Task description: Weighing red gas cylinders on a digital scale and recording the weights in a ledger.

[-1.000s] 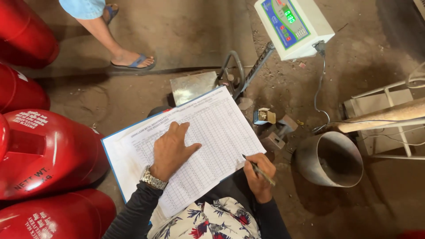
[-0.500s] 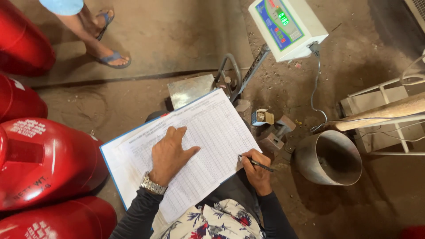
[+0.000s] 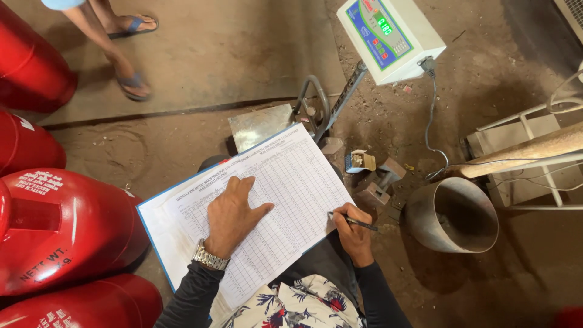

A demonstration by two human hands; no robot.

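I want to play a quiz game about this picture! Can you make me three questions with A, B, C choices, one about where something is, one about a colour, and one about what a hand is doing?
1. Where does the left hand lie?
A. flat on the paper sheet
B. on the metal bucket
C. on a gas cylinder

2. What colour are the gas cylinders at the side?
A. blue
B. red
C. green

3. What is the right hand doing?
A. hanging empty
B. pressing the scale's buttons
C. holding a pen at the sheet's edge

Answers:
1 A, the palm and spread fingers rest on the printed table.
2 B, each cylinder beside the sheet is bright red.
3 C, the fingers are closed round the pen, its tip on the paper.
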